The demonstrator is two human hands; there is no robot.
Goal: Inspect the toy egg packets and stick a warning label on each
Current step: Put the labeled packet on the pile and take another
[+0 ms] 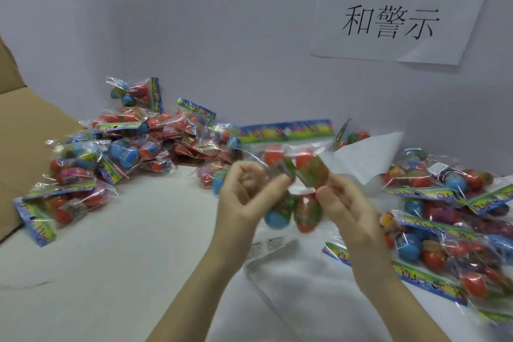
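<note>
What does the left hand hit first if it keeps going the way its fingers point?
Likely the held packet itself: the left hand already has its fingertips on it, pointing up and right. Beyond that comes the right hand, though depth is unclear.

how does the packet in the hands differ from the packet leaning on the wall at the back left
The held packet is lifted off the table, gripped by the left hand and right hand; the wall packet stands untouched atop the left pile. The held packet's header card runs across its top; the wall packet's runs down its right side. Both are clear bags of red and blue eggs.
</note>
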